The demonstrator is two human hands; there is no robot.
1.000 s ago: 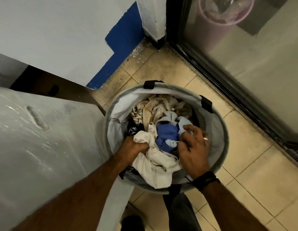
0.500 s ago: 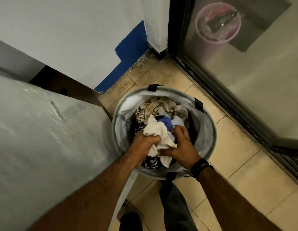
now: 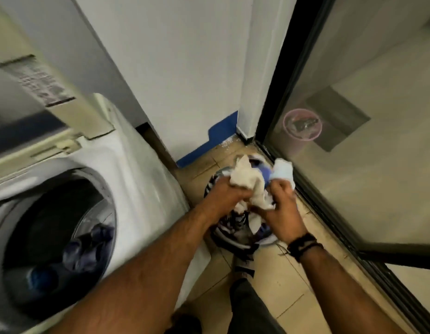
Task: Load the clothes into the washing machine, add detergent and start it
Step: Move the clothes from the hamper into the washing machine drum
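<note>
**Kid:** White and blue cloth! What have you got there?

**Me:** A bunch of clothes (image 3: 251,186). My left hand (image 3: 224,192) is closed tight on the cream-white piece. My right hand (image 3: 280,201) is closed on the same bunch, with a pale blue bit sticking out above my fingers (image 3: 279,188). Both hands are in the middle of the frame, a bit to the right.

**Kid:** Where is the bunch?

**Me:** Up in the air, right over the laundry basket (image 3: 235,239) on the tiled floor (image 3: 281,285). More striped things lie in the basket under my hands.

**Kid:** And the washing machine?

**Me:** At the lower left of the frame, just beside the basket. Its round opening (image 3: 57,237) is open. Some dark blue clothes (image 3: 88,247) are already inside.

**Kid:** So are you nearly done?

**Me:** No, I think I am only partway. Some clothes are in. This bunch must go in next, and the basket is not empty yet. After that comes the soap, then closing it and pressing start. I see no soap anywhere here.

**Kid:** Is the picture fuzzy?

**Me:** Yes, a bit blurry, so I cannot tell each piece apart.
</note>
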